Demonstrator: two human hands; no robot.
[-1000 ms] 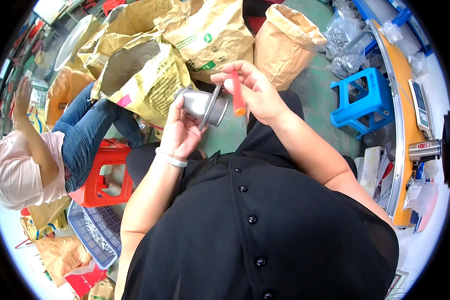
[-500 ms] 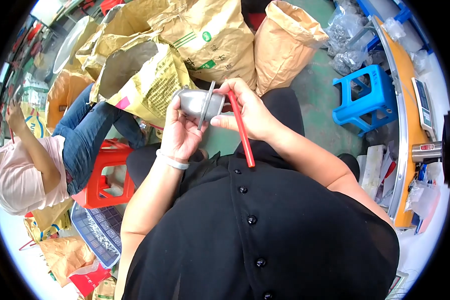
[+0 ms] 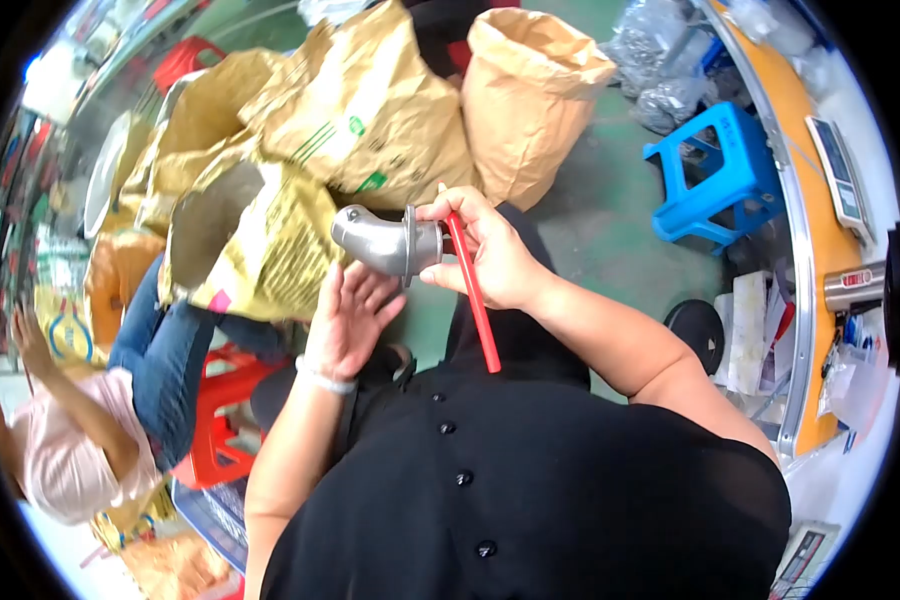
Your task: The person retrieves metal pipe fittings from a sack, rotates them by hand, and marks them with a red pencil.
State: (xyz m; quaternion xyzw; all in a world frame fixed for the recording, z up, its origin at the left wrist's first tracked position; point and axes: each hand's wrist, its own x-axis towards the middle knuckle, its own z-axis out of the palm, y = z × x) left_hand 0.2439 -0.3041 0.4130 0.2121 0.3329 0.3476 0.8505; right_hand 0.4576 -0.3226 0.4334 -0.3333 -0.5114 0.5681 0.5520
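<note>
My right hand (image 3: 495, 262) is closed on a grey metal elbow pipe (image 3: 375, 243), gripping it by its right end beside the flange. The elbow's curved end points left. A thin red stick-like tool (image 3: 477, 305) lies across the palm of the same hand, its lower end sticking out toward my shirt. My left hand (image 3: 350, 320) is open just below the elbow, palm up with fingers spread, and holds nothing.
An open yellow sack (image 3: 280, 245) and a tan paper sack (image 3: 525, 120) stand ahead. At right are a blue stool (image 3: 720, 175) and a workbench with an orange top (image 3: 775, 75). Another person (image 3: 90, 430) sits at left on a red stool (image 3: 215, 445).
My left hand has let go of the elbow pipe and dropped below it, opening. The elbow pipe now rests in my right hand alone. My view has shifted slightly.
</note>
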